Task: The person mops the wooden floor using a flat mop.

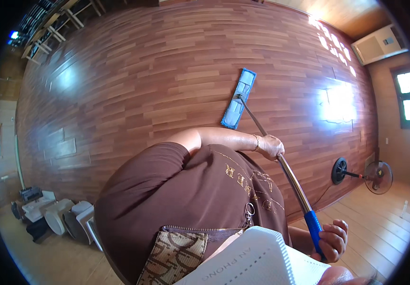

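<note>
We see the blue mop head (234, 112) lying on the wood floor (143, 85); to its right, the left hand (270, 147) is wrapped snugly around the metal pole (295, 184); farthest right, the right hand (334, 240), fingers curled, holds the pole's blue grip (312, 226) near its end.

a mop (292, 181) slants upward from the wood-patterned floor (133, 90). its long, narrow head (234, 114) lies flat, light blue on top with a darker blue fringed edge. a silvery pole (301, 197) joins it near the middle, its upper end sheathed in a bright blue grip (312, 225).
</note>
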